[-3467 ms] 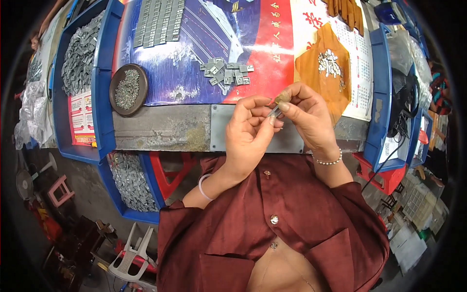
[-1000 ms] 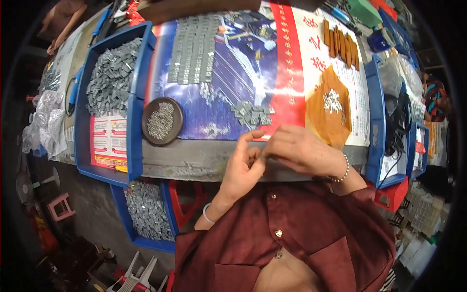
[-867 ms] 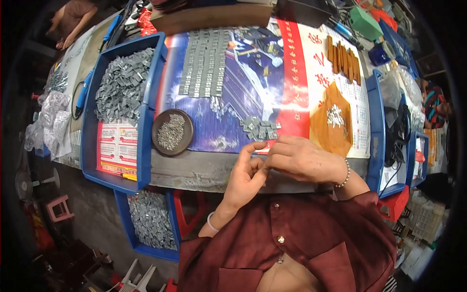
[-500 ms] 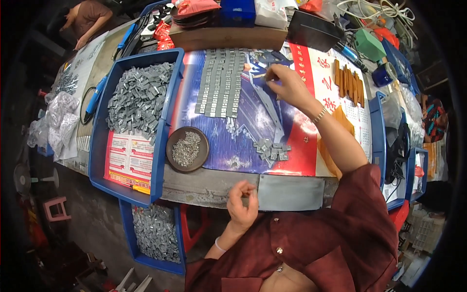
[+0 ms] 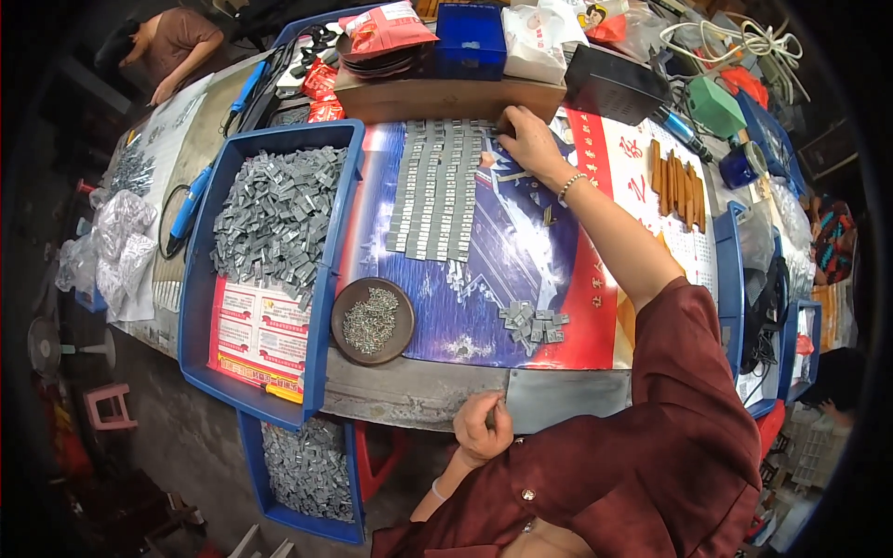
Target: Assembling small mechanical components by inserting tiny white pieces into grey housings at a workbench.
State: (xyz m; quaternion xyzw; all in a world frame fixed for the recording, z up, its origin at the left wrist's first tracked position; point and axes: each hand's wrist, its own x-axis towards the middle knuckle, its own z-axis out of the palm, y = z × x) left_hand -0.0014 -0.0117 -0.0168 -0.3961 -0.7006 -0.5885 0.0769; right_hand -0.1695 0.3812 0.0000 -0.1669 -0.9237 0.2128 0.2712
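Note:
My right hand (image 5: 535, 144) reaches across the bench to the far right corner of the rows of small grey metal pieces (image 5: 435, 191). Its thumb and index finger are bent together; whatever sits between them is too small to make out. Near the bench's front edge, my left hand (image 5: 484, 428) is closed, fingers curled toward the thumb, with its contents hidden. Just right of it lies a flat grey plate (image 5: 567, 409). A loose heap of grey pieces (image 5: 533, 325) rests on the printed sheet, and a round brown dish (image 5: 372, 321) holds tiny shiny metal parts.
On the left stands a blue tray (image 5: 330, 307) with many grey pieces; another blue bin (image 5: 263, 484) sits below it. A wooden block (image 5: 446, 98) bounds the far side. Brown sticks (image 5: 677, 186) lie at the right. Another person (image 5: 181, 46) works at the far left.
My right hand has moved away from me and left, from over the printed sheet to the rows' far corner. My left hand stays by the front edge, its fingers curled tighter. The view has shifted slightly.

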